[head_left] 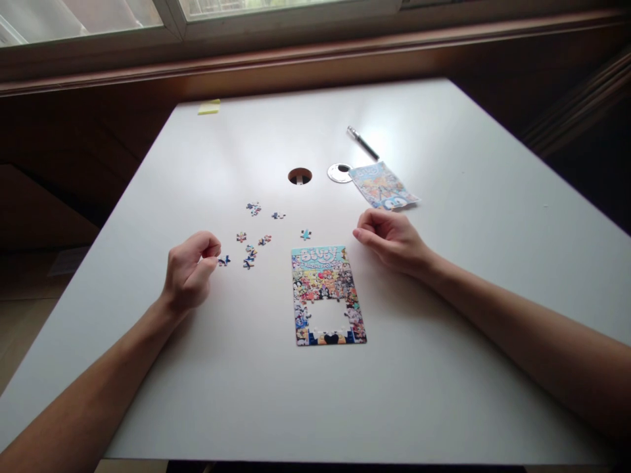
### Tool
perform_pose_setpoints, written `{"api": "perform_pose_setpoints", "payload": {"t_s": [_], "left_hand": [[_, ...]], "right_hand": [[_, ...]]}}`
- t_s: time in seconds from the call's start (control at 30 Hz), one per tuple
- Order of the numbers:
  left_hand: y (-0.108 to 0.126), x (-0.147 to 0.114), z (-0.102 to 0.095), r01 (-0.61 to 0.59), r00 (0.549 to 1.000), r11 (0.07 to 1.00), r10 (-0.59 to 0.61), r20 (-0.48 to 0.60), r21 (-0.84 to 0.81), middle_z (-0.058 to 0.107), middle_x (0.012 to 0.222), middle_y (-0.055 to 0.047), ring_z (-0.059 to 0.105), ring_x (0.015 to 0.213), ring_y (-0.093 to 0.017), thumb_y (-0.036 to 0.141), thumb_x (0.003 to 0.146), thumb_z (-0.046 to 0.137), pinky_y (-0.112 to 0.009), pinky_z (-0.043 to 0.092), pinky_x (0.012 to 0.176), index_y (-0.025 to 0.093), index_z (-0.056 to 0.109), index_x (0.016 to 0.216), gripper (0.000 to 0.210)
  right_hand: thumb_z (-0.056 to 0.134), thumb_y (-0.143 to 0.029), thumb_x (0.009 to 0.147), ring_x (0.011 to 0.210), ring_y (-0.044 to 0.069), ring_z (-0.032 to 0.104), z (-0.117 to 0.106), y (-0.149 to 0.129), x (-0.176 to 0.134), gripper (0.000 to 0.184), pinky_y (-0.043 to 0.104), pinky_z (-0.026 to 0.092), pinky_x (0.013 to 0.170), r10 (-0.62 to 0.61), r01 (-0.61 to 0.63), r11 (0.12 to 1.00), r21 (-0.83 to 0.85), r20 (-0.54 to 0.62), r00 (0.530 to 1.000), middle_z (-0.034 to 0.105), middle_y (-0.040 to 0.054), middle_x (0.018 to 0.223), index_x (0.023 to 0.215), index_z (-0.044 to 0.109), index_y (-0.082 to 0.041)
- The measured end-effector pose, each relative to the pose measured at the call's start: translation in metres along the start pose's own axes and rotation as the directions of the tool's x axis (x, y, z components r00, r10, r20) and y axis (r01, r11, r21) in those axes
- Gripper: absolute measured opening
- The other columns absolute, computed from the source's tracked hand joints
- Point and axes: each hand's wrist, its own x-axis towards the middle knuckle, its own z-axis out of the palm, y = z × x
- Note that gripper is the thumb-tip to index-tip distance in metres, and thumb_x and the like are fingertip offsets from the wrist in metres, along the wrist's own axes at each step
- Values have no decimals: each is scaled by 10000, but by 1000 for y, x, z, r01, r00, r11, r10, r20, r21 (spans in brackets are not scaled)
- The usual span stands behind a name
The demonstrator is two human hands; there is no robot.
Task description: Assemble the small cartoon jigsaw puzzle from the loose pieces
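A small jigsaw puzzle [325,276], colourful with a blue titled top edge, lies in front of me with a gap in its lower middle that shows white. My left hand [192,270] is closed to the left of it, thumb pressed to the curled fingers, with a dark puzzle piece [224,261] at the fingertips. Several loose pieces [251,253] lie between that hand and the puzzle. One blue piece [305,234] is just above the puzzle's top edge. My right hand [392,240] rests on the table to the puzzle's upper right, fingers curled, nothing visible in them.
Beyond my right hand lies a creased printed sheet [384,186], partly over a round silver ring [339,173]. A black pen [363,142] is behind it. The white table [236,394] has a round hole [300,176] and a yellow note [209,107] at the far left.
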Motion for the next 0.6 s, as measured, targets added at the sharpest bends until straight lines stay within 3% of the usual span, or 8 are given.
{"api": "perform_pose_setpoints", "payload": {"t_s": [0.13,0.2,0.4,0.6], "left_hand": [[-5,7,-7,-2,988,976,35,-148,219,494,738,-5,482,732,-176,209,798,513,-320,411,720,200,488,755,51],[-10,11,-10,19,988,952,29,-152,306,543,773,-16,513,779,-183,203,831,517,-321,429,747,194,535,798,38],[-18,12,-7,-32,998,924,9,62,381,662,1007,-43,554,989,-212,180,887,514,-356,457,905,197,638,1010,175],[-16,7,-3,-81,992,916,34,124,392,639,1108,-51,523,1085,-238,204,889,564,-395,435,1013,229,666,1156,287]], "right_hand": [[617,-344,909,591,128,326,-2,-1,-1,296,315,265,543,35,-34,999,-18,30,999,382,-34,639,689,468,-215],[600,-351,925,603,135,343,-3,1,-1,285,328,271,556,43,-41,999,-34,30,999,406,-24,655,705,481,-215],[608,-401,919,633,147,377,-4,6,-2,299,328,287,579,51,-49,998,-40,55,997,445,-9,683,714,495,-213],[602,-415,922,638,139,378,-5,6,-3,310,310,295,579,62,-57,997,-57,85,994,442,-15,687,718,493,-209]]}}
